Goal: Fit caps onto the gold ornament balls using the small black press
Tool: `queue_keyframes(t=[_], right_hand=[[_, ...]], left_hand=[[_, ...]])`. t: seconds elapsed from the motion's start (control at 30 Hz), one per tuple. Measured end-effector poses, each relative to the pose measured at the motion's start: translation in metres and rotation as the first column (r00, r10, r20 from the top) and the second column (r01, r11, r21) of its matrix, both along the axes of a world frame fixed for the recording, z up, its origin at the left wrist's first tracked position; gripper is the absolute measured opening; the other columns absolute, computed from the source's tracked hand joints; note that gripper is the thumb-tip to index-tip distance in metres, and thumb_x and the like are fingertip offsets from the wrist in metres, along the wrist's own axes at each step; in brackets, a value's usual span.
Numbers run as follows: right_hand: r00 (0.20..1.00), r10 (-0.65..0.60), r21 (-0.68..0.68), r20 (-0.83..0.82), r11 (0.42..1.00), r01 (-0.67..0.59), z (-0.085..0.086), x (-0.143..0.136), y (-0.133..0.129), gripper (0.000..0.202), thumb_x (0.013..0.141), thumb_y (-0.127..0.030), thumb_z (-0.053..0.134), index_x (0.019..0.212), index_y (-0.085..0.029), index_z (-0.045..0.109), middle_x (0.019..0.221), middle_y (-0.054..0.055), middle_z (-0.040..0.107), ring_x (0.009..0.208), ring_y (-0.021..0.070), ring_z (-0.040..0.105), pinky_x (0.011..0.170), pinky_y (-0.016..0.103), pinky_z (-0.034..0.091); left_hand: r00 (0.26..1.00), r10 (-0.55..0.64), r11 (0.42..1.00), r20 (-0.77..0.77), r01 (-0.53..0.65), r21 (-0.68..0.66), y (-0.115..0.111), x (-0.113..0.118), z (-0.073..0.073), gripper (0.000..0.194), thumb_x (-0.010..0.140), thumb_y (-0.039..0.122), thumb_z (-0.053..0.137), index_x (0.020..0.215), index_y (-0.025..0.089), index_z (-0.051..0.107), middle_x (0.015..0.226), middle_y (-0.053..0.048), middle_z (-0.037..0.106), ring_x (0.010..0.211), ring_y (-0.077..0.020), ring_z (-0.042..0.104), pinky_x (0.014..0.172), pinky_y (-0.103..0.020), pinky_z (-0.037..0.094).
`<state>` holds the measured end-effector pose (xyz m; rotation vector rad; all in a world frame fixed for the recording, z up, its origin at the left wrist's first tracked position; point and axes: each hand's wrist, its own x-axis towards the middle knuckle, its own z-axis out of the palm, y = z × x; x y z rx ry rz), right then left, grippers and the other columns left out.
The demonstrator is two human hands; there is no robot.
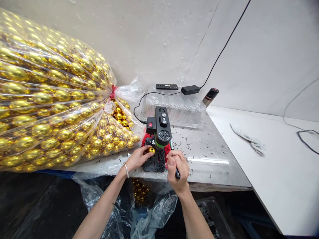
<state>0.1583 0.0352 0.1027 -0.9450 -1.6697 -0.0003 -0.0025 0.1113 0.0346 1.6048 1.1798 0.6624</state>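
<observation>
The left hand (139, 156) pinched a gold ball (151, 150) at the near left of the black machine (162, 127), above its base. The right hand (178, 168) was closed around the machine's black handle (177, 174).

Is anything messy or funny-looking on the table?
Yes! Little black bits cover the base of the black machine and lie strewn across the shiny tabletop. They look odd because they're scattered everywhere, like spilled crumbs.
</observation>
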Motion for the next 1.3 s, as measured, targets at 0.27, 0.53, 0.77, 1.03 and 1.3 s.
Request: queue_keyframes(t=[0.27, 0.53, 0.77, 1.03, 1.3], right_hand=[[0.999, -0.023, -0.007, -0.024, 1.0, 0.023, -0.002, -0.001, 0.001, 0.024, 0.085, -0.003, 0.041, 0.068, -0.02, 0.047, 0.064, 0.0, 0.051, 0.07, 0.0138, 0.054, 0.06, 0.028, 0.043], [1.0, -0.022, -0.008, -0.018, 1.0, 0.022, -0.002, -0.001, 0.0, 0.024, 0.085, -0.004, 0.041, 0.069, -0.02, 0.048, 0.065, 0.001, 0.052, 0.07, 0.014, 0.054, 0.06, 0.028, 0.043], [1.0, -0.014, -0.01, -0.016, 1.0, 0.014, -0.002, 0.0, 0.0, 0.024, 0.086, -0.004, 0.042, 0.068, -0.02, 0.048, 0.065, 0.0, 0.051, 0.07, 0.0136, 0.053, 0.061, 0.027, 0.043], [1.0, -0.03, -0.022, -0.007, 0.999, 0.03, -0.004, 0.001, 0.0, 0.022, 0.086, -0.005, 0.042, 0.071, -0.019, 0.05, 0.069, 0.002, 0.053, 0.072, 0.0142, 0.055, 0.062, 0.028, 0.044], [0.999, -0.041, -0.008, -0.016, 0.999, 0.041, -0.021, 0.001, 0.0, 0.022, 0.087, -0.008, 0.039, 0.072, -0.02, 0.05, 0.072, 0.002, 0.054, 0.069, 0.0142, 0.054, 0.06, 0.029, 0.045]], left_hand=[[0.969, 0.034, 0.966, 0.244, 0.03, -0.256, -0.003, -0.011, 0.001, 0.064, 0.072, 0.051, 0.065, 0.122, 0.012, 0.055, 0.101, -0.01, 0.065, 0.078, -0.0167, 0.06, 0.054, -0.023, 0.044], [0.955, -0.07, 0.97, -0.287, 0.132, 0.206, -0.008, 0.004, 0.012, 0.041, 0.086, 0.037, 0.052, 0.117, 0.013, 0.062, 0.108, -0.013, 0.066, 0.097, -0.023, 0.061, 0.087, -0.033, 0.045], [0.862, -0.092, 0.95, -0.499, 0.226, 0.214, -0.01, 0.014, 0.02, 0.038, 0.09, 0.036, 0.048, 0.118, 0.013, 0.06, 0.11, -0.013, 0.063, 0.101, -0.0241, 0.061, 0.085, -0.031, 0.045], [0.831, 0.062, 0.936, -0.553, 0.143, 0.321, -0.02, 0.026, 0.011, 0.033, 0.091, 0.039, 0.047, 0.111, 0.017, 0.061, 0.108, -0.01, 0.062, 0.098, -0.0235, 0.061, 0.078, -0.03, 0.047], [0.807, 0.084, 0.936, -0.584, 0.137, 0.324, -0.023, 0.029, 0.007, 0.03, 0.091, 0.04, 0.049, 0.11, 0.019, 0.06, 0.106, -0.009, 0.062, 0.098, -0.022, 0.061, 0.075, -0.028, 0.046]])
